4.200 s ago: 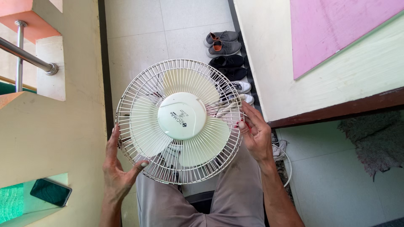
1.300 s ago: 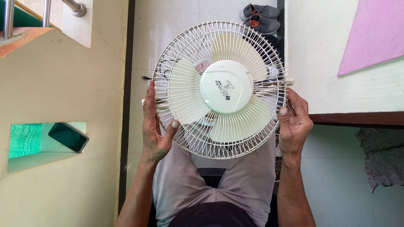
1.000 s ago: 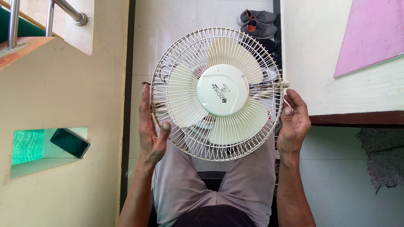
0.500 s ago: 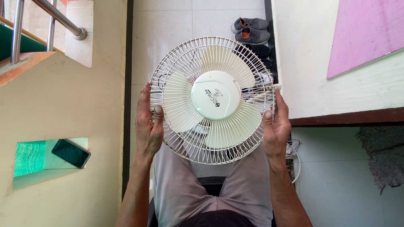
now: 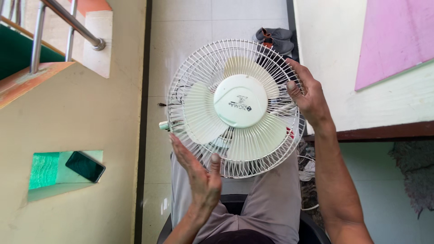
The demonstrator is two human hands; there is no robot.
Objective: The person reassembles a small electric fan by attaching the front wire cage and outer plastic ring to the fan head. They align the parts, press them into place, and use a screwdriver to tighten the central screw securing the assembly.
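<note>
Left hand has its fingers laid out flat and together along the lower-left rim of the round white wire fan guard, with the thumb hooked up over the front wires, so it's cupping the rim from below rather than pinching anything. Right hand is on the opposite side, upper right of the guard, fingers curled over the outer ring and the thumb pressed on the front face. Looks to me like the two hands sit diagonally across from each other so the guard can be braced or turned like a steering wheel, but that's my read. The guard itself sits face-up between both hands, over the person's lap in grey trousers, with the pale cream fan blades showing behind the wires and a round white centre cap in the middle. A small white clip or tab sticks out at the guard's left edge, just above the left fingers. Further out from the guard: a pair of grey shoes on the tiled floor just above it, a dark smartphone lying in a green-lined wall niche well off to its left, a steel handrail up at the upper left, and a pink board off to the right.
</note>
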